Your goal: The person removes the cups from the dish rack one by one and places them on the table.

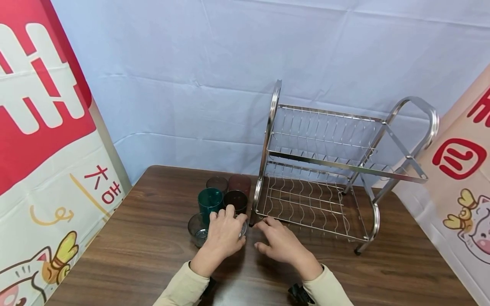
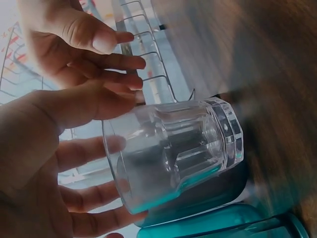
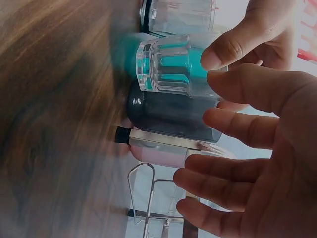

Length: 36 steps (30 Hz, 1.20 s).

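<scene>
My left hand grips a clear, faceted drinking glass near its rim, thumb on one side and fingers round the other. In the right wrist view the glass stands upright, its thick base at or just above the table. My right hand is beside it to the right, fingers loosely spread and holding nothing. Past the left hand stand a teal cup, a dark brown cup, a reddish cup and a smoky cup. Another clear glass stands to its left.
A two-tier metal dish rack occupies the right side of the brown wooden table, its front left foot close to both hands. A pale cloth hangs behind. Printed banners flank the table.
</scene>
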### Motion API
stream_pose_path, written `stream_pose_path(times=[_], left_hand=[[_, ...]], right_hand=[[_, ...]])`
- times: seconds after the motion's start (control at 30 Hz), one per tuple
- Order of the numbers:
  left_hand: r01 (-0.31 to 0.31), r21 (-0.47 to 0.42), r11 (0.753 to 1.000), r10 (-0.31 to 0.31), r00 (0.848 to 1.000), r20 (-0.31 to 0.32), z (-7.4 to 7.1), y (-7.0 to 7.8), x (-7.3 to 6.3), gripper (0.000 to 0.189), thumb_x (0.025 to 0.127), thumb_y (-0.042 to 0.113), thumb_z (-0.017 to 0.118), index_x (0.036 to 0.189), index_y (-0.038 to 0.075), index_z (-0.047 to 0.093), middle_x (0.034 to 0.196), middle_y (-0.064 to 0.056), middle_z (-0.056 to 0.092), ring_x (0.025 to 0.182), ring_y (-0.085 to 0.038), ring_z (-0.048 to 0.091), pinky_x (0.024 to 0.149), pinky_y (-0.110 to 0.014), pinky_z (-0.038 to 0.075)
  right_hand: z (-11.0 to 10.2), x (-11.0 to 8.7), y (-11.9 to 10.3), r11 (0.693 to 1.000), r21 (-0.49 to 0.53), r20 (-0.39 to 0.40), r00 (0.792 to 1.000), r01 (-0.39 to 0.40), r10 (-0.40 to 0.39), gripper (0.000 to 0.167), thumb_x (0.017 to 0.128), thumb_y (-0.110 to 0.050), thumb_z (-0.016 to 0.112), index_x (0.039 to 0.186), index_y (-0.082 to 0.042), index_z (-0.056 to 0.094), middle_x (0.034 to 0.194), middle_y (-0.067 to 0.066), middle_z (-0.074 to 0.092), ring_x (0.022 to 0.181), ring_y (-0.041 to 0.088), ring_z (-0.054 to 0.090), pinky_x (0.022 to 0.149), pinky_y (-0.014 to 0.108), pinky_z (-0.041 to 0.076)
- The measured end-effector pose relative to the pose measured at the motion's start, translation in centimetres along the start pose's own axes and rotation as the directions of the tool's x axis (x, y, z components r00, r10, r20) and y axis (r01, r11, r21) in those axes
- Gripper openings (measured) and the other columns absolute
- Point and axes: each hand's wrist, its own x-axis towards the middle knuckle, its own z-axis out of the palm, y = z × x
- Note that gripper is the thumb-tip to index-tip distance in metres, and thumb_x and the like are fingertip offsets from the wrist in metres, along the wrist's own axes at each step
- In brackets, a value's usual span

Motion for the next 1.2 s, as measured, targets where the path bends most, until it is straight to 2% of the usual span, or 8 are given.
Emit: stream_pose_path(times=[0.3, 0.57, 0.87, 0.97, 1.07, 1.2], left_hand=[[0.026, 0.037, 0.999, -0.025, 0.999, -0.038, 0.8, 0.1, -0.2, 0.043, 0.066, 0.034, 0.082, 0.102, 0.016, 0.068, 0.089, -0.012, 0.046, 0.066, -0.028, 0.047, 0.057, -0.037, 0.03], [0.058, 0.083, 0.995, -0.053, 0.997, -0.053, 1.1, 0.4, -0.2, 0.043, 0.066, 0.039, 0.081, 0.097, 0.014, 0.067, 0.088, -0.012, 0.047, 0.07, -0.028, 0.048, 0.059, -0.039, 0.033], [0.055, 0.05, 0.997, -0.054, 0.998, -0.018, 0.4, 0.6, -0.4, 0.048, 0.068, 0.046, 0.078, 0.101, 0.013, 0.066, 0.09, -0.011, 0.05, 0.074, -0.028, 0.047, 0.06, -0.04, 0.034], [0.045, 0.018, 0.999, -0.045, 0.999, -0.015, 0.1, 0.5, -0.6, 0.05, 0.07, 0.047, 0.077, 0.105, 0.014, 0.066, 0.093, -0.01, 0.051, 0.077, -0.027, 0.047, 0.062, -0.04, 0.034], [0.032, -0.059, 0.998, -0.033, 0.999, -0.024, -0.6, 0.2, -1.1, 0.049, 0.073, 0.048, 0.074, 0.109, 0.017, 0.066, 0.097, -0.007, 0.052, 0.08, -0.025, 0.047, 0.063, -0.038, 0.033], [0.007, -0.15, 0.989, -0.023, 0.994, -0.107, -1.4, -0.6, -1.7, 0.042, 0.078, 0.045, 0.071, 0.11, 0.018, 0.067, 0.1, -0.004, 0.053, 0.085, -0.022, 0.05, 0.064, -0.036, 0.033]], right_hand=[[0.4, 0.3, 0.1, 1.0, 0.016, 0.037, 0.999, -0.005, 0.004, 0.036, 0.08, -0.019, 0.071, 0.111, -0.004, 0.062, 0.106, 0.01, 0.053, 0.095, 0.029, 0.054, 0.075, 0.046, 0.046], [0.5, 0.3, 0.3, 1.0, 0.013, 0.045, 0.999, -0.014, 0.013, 0.037, 0.08, -0.021, 0.071, 0.112, -0.004, 0.062, 0.106, 0.009, 0.053, 0.095, 0.028, 0.054, 0.076, 0.045, 0.046], [0.4, -0.3, 0.2, 0.999, 0.037, 0.036, 0.999, -0.033, 0.031, 0.039, 0.08, -0.022, 0.072, 0.114, -0.005, 0.062, 0.109, 0.009, 0.054, 0.099, 0.03, 0.054, 0.077, 0.047, 0.046], [0.4, -0.5, 0.0, 0.998, 0.033, 0.021, 0.999, -0.044, 0.044, 0.038, 0.081, -0.022, 0.071, 0.114, -0.007, 0.062, 0.109, 0.008, 0.054, 0.099, 0.029, 0.054, 0.076, 0.046, 0.046], [0.2, -1.0, -0.3, 0.997, 0.025, -0.018, 0.997, -0.073, 0.073, 0.035, 0.08, -0.022, 0.071, 0.112, -0.008, 0.063, 0.108, 0.007, 0.055, 0.099, 0.028, 0.055, 0.074, 0.047, 0.046], [-0.4, -2.1, -0.5, 0.994, -0.012, -0.138, 0.984, -0.113, 0.11, 0.031, 0.078, -0.019, 0.072, 0.106, -0.009, 0.064, 0.104, 0.005, 0.059, 0.099, 0.027, 0.057, 0.074, 0.048, 0.046]])
